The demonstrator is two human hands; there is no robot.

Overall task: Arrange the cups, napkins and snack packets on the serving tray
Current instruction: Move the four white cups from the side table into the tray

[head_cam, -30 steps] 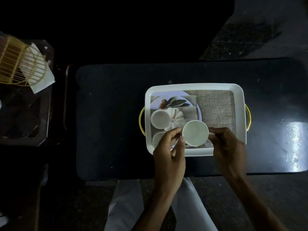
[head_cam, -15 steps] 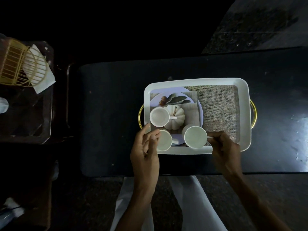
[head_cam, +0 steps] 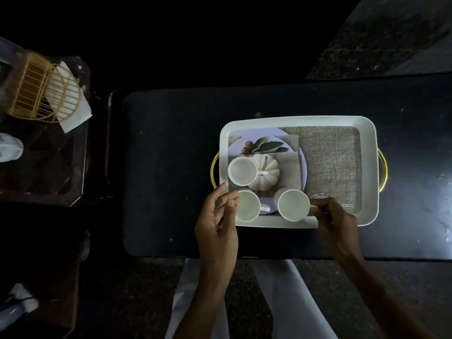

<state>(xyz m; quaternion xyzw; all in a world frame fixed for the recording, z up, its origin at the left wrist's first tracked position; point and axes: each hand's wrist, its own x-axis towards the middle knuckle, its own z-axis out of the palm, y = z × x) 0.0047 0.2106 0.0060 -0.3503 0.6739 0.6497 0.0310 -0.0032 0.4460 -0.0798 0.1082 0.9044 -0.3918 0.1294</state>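
Dim light falls on a dark, matte-topped table (head_cam: 171, 167), where a white rectangular serving tray with gold loop handles (head_cam: 367, 167) sits near the front edge. Its floor carries a printed picture of a plate, leaves and a pale pumpkin, with burlap texture on the right half.

Three white ceramic cups now stand in the tray's left and front part: a far-left cup (head_cam: 242, 171), a front-left cup (head_cam: 247, 208) and a front-middle cup (head_cam: 293, 207).

The right hand (head_cam: 335, 221) pinches the handle of the front-middle cup between fingertips and thumb. A second ago this cup was held tilted above the tray's front rim; now it looks seated on the tray floor, so the placement seems all but done.

The left hand (head_cam: 217, 221) has pulled back from that cup. A second ago its fingers were against the cup's side; now it hovers with fingers loosely spread and slightly curled, holding nothing, its tips just beside the front-left cup at the tray's left-front corner. Whether they touch that cup I cannot tell.

With the cups apparently in place, the napkins remain: white paper napkins (head_cam: 73, 113) still sit in a gold wire holder (head_cam: 36, 91) on the dark side table (head_cam: 49, 167) well apart to the left. No snack packets are clearly visible.
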